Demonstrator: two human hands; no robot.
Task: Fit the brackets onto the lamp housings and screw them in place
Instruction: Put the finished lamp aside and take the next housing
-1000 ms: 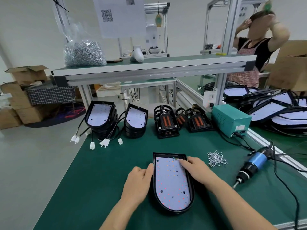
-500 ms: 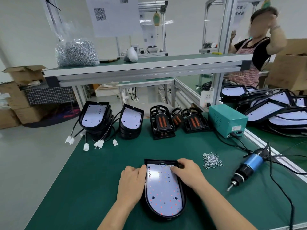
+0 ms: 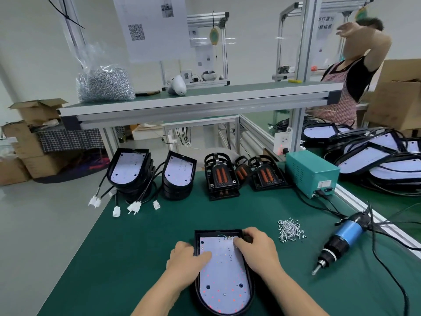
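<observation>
A black lamp housing with a white LED board lies flat on the green mat in front of me. My left hand holds its left rim, thumb lying on the board. My right hand grips the upper right corner, fingers curled over the rim. Black brackets with orange tubes stand in a row at the back. A small pile of screws lies to the right of the housing. A blue electric screwdriver lies further right, tip toward me.
Two stacks of housings with white plug leads stand at the back left. A teal power box sits at back right, more housings beyond it. A bag of screws rests on the shelf. A person in an apron stands at right.
The housing has been drawn nearer to me. My left thumb has slid onto the board, and my right hand has shifted to the top right corner.
</observation>
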